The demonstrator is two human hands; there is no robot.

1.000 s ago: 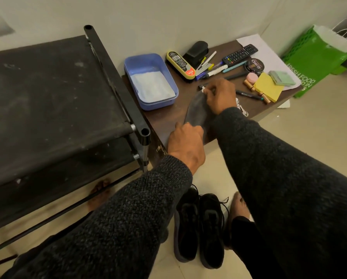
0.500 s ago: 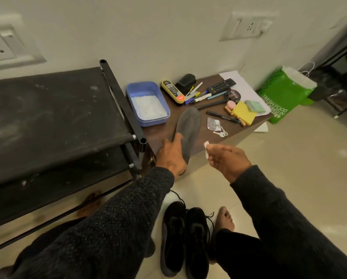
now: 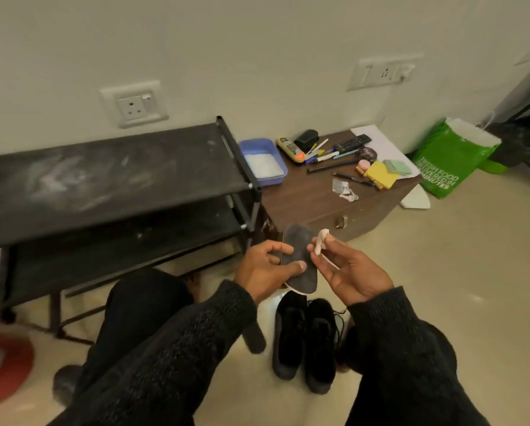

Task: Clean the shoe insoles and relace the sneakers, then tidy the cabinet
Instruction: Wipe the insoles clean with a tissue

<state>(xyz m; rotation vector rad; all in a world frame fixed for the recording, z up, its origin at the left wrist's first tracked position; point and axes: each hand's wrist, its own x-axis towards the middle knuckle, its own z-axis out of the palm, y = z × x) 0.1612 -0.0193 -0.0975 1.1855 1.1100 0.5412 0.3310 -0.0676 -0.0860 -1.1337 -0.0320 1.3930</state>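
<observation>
Left hand point(image 3: 265, 267): grips the grey insole point(image 3: 300, 261) at its middle, thumb across the top face and fingers curled round the left edge.
Insole position: held in the air above the floor, in front of the low wooden cabinet point(image 3: 316, 199), long axis running away from the person, heel end just above the sneakers point(image 3: 306, 339).
Right hand point(image 3: 346, 270): palm up, pinches a small white wipe point(image 3: 321, 241) between thumb and forefinger; remaining fingers loosely extended.
Wipe position: just beside the right edge of the insole; contact cannot be determined.
Sneakers: black pair, side by side on the floor below both hands, laces loose at the right side.
Second insole point(image 3: 254, 336): dark, lies on the floor left of the sneakers.
Cabinet top: blue tray point(image 3: 263, 161) holding white material, TV remote point(image 3: 351, 143), pens, yellow sticky notes point(image 3: 380, 176), green pad, white earphones.
Shoe rack point(image 3: 103, 179): black, dusty, stands left of the cabinet, touching it.
Green bag point(image 3: 451, 158): on the floor right of the cabinet.
</observation>
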